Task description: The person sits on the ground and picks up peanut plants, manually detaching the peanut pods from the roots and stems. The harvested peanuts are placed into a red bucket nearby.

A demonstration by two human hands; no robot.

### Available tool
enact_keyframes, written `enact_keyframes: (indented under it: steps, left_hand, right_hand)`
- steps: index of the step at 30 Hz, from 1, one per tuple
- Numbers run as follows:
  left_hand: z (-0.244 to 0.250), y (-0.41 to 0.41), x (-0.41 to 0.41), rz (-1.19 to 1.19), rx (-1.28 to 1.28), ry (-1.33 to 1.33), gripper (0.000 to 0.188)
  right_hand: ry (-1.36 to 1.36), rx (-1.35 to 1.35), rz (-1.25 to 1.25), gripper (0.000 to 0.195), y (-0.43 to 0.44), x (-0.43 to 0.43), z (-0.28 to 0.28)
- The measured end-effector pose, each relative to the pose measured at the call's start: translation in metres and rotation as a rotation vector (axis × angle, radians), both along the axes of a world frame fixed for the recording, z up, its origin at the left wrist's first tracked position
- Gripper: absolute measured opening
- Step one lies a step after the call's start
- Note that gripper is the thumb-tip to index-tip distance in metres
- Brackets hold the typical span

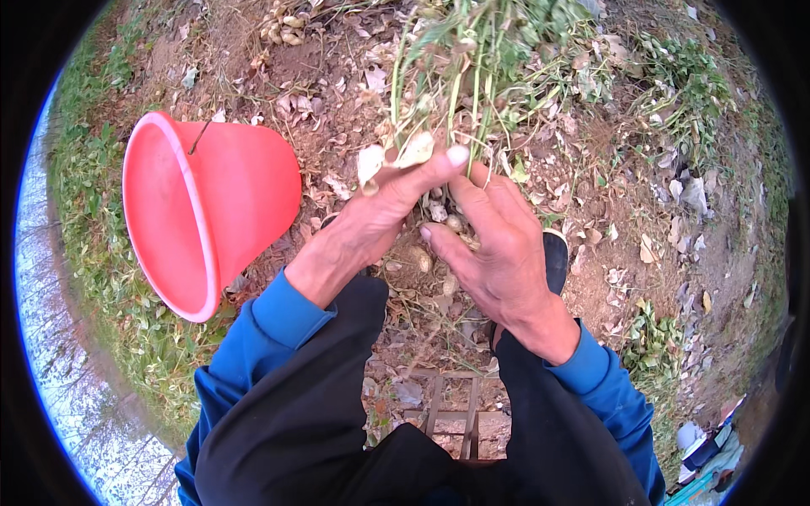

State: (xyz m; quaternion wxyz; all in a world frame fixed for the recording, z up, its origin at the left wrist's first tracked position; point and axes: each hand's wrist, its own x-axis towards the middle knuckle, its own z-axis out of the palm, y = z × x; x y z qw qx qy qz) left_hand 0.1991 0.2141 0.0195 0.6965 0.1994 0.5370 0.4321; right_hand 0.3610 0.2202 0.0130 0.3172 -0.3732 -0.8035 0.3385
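A leafy peanut plant [478, 76] stretches away from me, its green stems running down to between my hands. My left hand [373, 221] grips the base of the stems, thumb laid across the top, with pale dry leaves beside it. Against the same base rests my right hand [500, 253], its fingers bent at the stems and its thumb apart, near the pods. A peanut pod [454, 222] shows between the right thumb and fingers; whether they pinch it is unclear. Another pod [419, 258] appears lower, between both hands. Palms and some fingertips are hidden.
A pink plastic bucket [253, 190] lies on its side at the left, mouth facing left. Several picked peanuts [283, 24] form a small pile at the top. A slatted stool [469, 417] shows between my knees. Leafy plants [686, 88] lie at the right.
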Motion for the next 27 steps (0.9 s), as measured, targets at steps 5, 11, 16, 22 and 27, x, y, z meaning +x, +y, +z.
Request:
enact_keyframes:
  steps: [5, 11, 16, 22, 27]
  left_hand:
    - [-0.006, -0.006, -0.011, 0.045, -0.033, -0.130, 0.034]
    - [-0.011, -0.004, -0.016, 0.134, -0.110, -0.328, 0.026]
    - [-0.016, -0.012, -0.011, 0.118, -0.157, -0.185, 0.023]
    - [-0.019, -0.014, -0.012, 0.094, -0.143, -0.295, 0.021]
    - [-0.016, -0.017, -0.006, 0.084, -0.076, -0.278, 0.044]
  right_hand:
    - [0.076, -0.141, 0.058, 0.053, -0.003, -0.002, 0.002]
    - [0.353, -0.475, 0.057, 0.038, -0.002, 0.004, 0.003]
    - [0.165, -0.158, 0.077, 0.029, 0.001, 0.012, -0.004]
    - [0.120, -0.245, 0.095, 0.026, -0.003, 0.016, -0.001]
    - [0.224, -0.262, 0.003, 0.023, -0.005, 0.018, 0.000]
